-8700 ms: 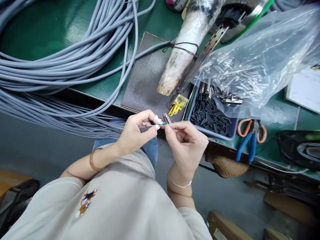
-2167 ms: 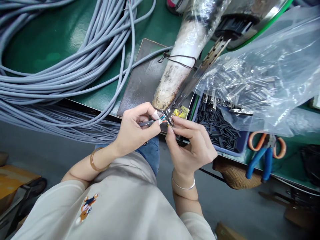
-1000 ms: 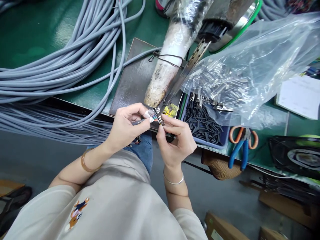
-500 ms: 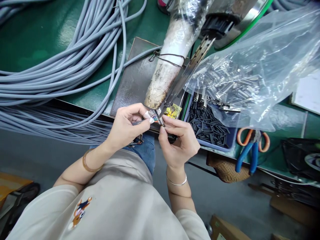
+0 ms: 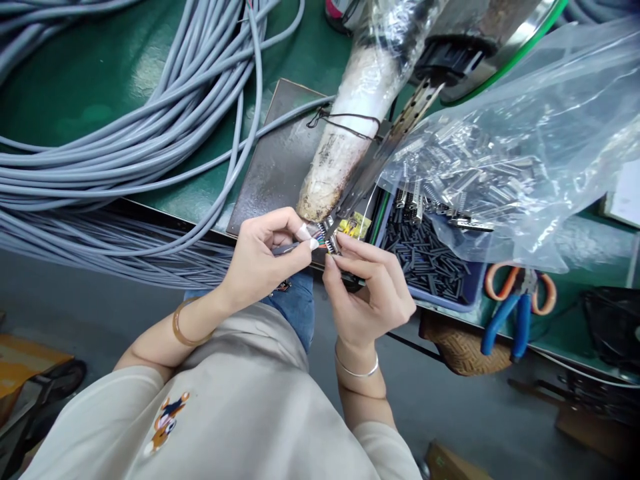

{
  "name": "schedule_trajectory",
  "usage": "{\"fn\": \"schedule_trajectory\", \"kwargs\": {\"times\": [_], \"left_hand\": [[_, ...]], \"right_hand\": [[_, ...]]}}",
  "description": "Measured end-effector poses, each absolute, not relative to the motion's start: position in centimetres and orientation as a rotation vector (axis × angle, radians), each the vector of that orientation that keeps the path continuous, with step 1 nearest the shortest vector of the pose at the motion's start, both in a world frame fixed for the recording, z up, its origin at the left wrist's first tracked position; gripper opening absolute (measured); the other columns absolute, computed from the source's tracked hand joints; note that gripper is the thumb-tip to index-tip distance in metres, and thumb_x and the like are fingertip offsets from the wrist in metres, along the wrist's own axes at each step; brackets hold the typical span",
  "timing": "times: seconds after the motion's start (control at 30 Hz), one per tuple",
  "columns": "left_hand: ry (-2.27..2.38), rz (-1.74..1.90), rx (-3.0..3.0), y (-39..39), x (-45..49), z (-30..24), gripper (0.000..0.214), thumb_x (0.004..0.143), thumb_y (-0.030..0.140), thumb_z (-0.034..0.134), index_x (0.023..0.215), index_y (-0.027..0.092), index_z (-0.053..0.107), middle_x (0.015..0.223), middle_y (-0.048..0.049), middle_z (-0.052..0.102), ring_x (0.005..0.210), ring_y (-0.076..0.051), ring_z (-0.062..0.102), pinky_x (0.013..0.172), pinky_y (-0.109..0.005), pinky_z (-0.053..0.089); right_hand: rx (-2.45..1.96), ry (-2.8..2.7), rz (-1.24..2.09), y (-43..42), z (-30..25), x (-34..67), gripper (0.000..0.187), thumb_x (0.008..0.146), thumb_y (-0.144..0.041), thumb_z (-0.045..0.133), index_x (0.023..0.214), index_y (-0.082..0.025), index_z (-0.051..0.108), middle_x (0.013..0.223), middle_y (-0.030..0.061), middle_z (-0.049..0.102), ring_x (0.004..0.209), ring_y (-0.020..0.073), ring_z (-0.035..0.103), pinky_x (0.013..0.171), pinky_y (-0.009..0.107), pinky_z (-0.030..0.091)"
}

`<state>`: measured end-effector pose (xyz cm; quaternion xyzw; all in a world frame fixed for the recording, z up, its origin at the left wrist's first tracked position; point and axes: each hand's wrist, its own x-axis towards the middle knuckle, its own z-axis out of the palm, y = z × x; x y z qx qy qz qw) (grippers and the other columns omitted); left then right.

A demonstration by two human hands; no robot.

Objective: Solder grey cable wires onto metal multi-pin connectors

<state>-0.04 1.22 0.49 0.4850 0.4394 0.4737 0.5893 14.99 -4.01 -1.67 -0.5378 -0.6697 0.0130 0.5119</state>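
Observation:
My left hand (image 5: pixel 267 257) pinches the end of a grey cable, its thin coloured wires (image 5: pixel 321 237) fanned out past the white-wrapped fingertips. My right hand (image 5: pixel 367 287) grips a small metal pin connector (image 5: pixel 331 244) between thumb and fingers. The wires meet the connector's pins. Right above them comes down the tip of a soldering iron (image 5: pixel 363 177), close to or touching the pins; I cannot tell which. Beside it, a white tube wrapped in plastic film (image 5: pixel 336 143) ends just over my fingers. A dark metal plate (image 5: pixel 273 157) lies behind my left hand.
Looped grey cables (image 5: pixel 165 133) cover the left of the green table (image 5: pixel 120 73). To the right stand a blue tray (image 5: pixel 467 300) of short black tubes, a clear bag (image 5: pixel 545 120) of connectors, and pliers (image 5: pixel 520 307) with blue handles by orange-handled scissors (image 5: pixel 495 283).
The whole view has shifted slightly, so the scene sits a little further right. Both hands keep their hold on the wires and connector under the iron.

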Motion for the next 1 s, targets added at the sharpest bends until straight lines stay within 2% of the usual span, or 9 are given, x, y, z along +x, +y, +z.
{"fn": "schedule_trajectory", "kwargs": {"times": [0.2, 0.37, 0.5, 0.6, 0.7, 0.8, 0.87, 1.0], "left_hand": [[1.023, 0.999, 1.045, 1.5, -0.5, 0.0, 0.018, 0.067, 0.014, 0.076, 0.066, 0.017, 0.059, 0.062, 0.0025, 0.059, 0.051, -0.005, 0.045, 0.046, -0.018, 0.034], [0.987, 0.972, 1.007, 1.2, -0.5, 0.0, 0.019, 0.067, 0.015, 0.076, 0.066, 0.017, 0.057, 0.071, -0.0009, 0.065, 0.055, -0.005, 0.049, 0.045, -0.017, 0.032], [0.949, 0.906, 1.002, 0.6, -1.0, 0.1, 0.017, 0.071, 0.018, 0.079, 0.071, 0.016, 0.062, 0.076, -0.0028, 0.069, 0.052, -0.005, 0.047, 0.043, -0.018, 0.031], [0.884, 0.851, 1.048, 0.0, -1.6, 0.4, 0.014, 0.075, 0.021, 0.08, 0.075, 0.015, 0.067, 0.081, -0.0046, 0.07, 0.052, -0.005, 0.05, 0.045, -0.018, 0.038], [0.822, 0.899, 1.194, -0.5, -2.0, 0.5, 0.011, 0.078, 0.02, 0.079, 0.075, 0.014, 0.071, 0.09, -0.0083, 0.073, 0.066, -0.009, 0.061, 0.056, -0.02, 0.049], [0.797, 0.957, 1.391, -1.0, -2.1, 0.2, 0.007, 0.079, 0.016, 0.077, 0.074, 0.015, 0.073, 0.096, -0.009, 0.073, 0.062, -0.007, 0.055, 0.052, -0.018, 0.044], [0.777, 0.968, 1.464, -1.2, -2.1, -0.3, 0.005, 0.078, 0.016, 0.077, 0.078, 0.015, 0.072, 0.099, -0.0078, 0.071, 0.056, -0.004, 0.048, 0.049, -0.018, 0.041], [0.826, 1.059, 1.39, -1.2, -2.3, -1.0, 0.029, 0.071, 0.021, 0.084, 0.092, 0.018, 0.065, 0.104, -0.0041, 0.06, 0.056, -0.003, 0.049, 0.049, -0.018, 0.044]], "right_hand": [[-1.266, -1.719, 0.003, -4.6, -2.1, 15.2, 0.025, 0.082, -0.005, 0.076, 0.094, -0.023, 0.064, 0.116, 0.0064, 0.08, 0.094, 0.0173, 0.08, 0.078, 0.028, 0.069], [-1.281, -1.714, -0.05, -4.8, -2.2, 15.4, 0.024, 0.084, -0.008, 0.077, 0.097, -0.024, 0.064, 0.111, 0.0047, 0.082, 0.089, 0.0168, 0.08, 0.076, 0.028, 0.067], [-1.212, -1.601, -0.026, -5.3, -2.5, 15.6, 0.021, 0.086, -0.011, 0.075, 0.098, -0.024, 0.065, 0.106, 0.003, 0.082, 0.082, 0.0173, 0.08, 0.069, 0.03, 0.067], [-1.159, -1.452, 0.059, -5.8, -2.6, 15.9, 0.017, 0.089, -0.013, 0.071, 0.099, -0.024, 0.064, 0.098, 0.0024, 0.081, 0.077, 0.0186, 0.08, 0.058, 0.029, 0.063], [-1.273, -1.373, 0.305, -6.3, -1.8, 16.1, 0.011, 0.093, -0.014, 0.069, 0.095, -0.023, 0.062, 0.098, 0.0024, 0.082, 0.062, 0.0131, 0.075, 0.048, 0.023, 0.055], [-1.365, -1.408, 0.574, -6.4, -0.4, 16.3, 0.012, 0.094, -0.019, 0.07, 0.087, -0.022, 0.06, 0.099, 0.0026, 0.082, 0.051, 0.0077, 0.064, 0.047, 0.022, 0.051], [-1.376, -1.467, 0.576, -6.3, 0.3, 16.3, 0.017, 0.092, -0.021, 0.072, 0.081, -0.021, 0.059, 0.093, 0.0021, 0.081, 0.057, 0.0093, 0.066, 0.048, 0.023, 0.051], [-1.294, -1.55, 0.416, -6.3, 0.4, 16.1, 0.02, 0.088, -0.015, 0.074, 0.077, -0.022, 0.059, 0.089, 0.0017, 0.079, 0.079, 0.0159, 0.076, 0.06, 0.026, 0.058]]}}
